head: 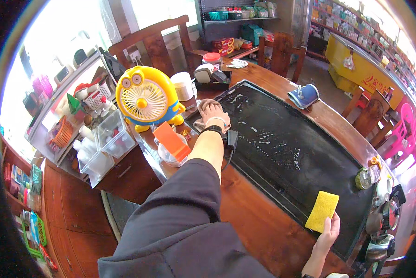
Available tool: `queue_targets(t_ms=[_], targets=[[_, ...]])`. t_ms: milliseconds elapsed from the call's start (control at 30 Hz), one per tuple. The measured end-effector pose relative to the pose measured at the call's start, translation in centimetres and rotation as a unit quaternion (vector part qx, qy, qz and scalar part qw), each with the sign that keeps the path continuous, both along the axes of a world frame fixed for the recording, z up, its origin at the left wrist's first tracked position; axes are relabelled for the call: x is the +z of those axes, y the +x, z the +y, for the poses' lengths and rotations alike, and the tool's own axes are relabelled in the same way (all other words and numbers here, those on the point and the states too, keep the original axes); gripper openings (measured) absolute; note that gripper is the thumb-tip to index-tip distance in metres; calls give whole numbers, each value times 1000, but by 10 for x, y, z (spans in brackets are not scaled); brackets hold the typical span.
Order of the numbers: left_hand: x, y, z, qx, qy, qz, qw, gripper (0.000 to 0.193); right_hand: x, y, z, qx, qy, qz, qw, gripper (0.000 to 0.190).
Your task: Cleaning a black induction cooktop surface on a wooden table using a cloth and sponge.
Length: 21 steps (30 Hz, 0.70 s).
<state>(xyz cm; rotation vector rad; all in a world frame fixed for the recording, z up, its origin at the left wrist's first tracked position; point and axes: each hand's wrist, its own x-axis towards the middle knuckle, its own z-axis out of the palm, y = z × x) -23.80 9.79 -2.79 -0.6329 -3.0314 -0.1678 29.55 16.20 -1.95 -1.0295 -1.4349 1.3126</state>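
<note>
A long black tray (274, 135), set into a wooden table (242, 205), carries white suds and wet streaks across its far and middle part. My left hand (213, 116) presses a brown cloth (208, 104) down at the tray's left end, with part of the cloth hidden under the palm. Beside that wrist stands a small dark box-like item (232, 139) with a cord. My right hand (328, 227) pinches a yellow sponge (322, 211) by its lower right edge, thumb on top, over the tray's near edge.
A yellow cartoon-shaped fan (147, 95), a white tub (182, 86) and an orange object on a clear jar (172, 141) stand left. Glass jars (364, 178) and a metal kettle (380, 247) line the right end. A blue item (303, 95) lies on the far rim.
</note>
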Motion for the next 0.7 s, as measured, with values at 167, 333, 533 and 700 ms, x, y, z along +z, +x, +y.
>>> queue_targets(t_ms=[167, 333, 533, 700], targets=[[-9, -26, 8, 9, 31, 22, 999, 77, 4, -2, -2, -10, -28, 0, 1000, 30], [-7, -45, 21, -40, -5, -16, 999, 72, 14, -8, -8, -8, -25, -33, 999, 32], [-11, -61, 42, -75, -13, -12, 997, 68, 13, -7, -6, -13, -23, -35, 999, 32], [-9, -66, 53, -106, -28, -15, 994, 69, 15, -7, -8, -12, -25, -39, 999, 32]])
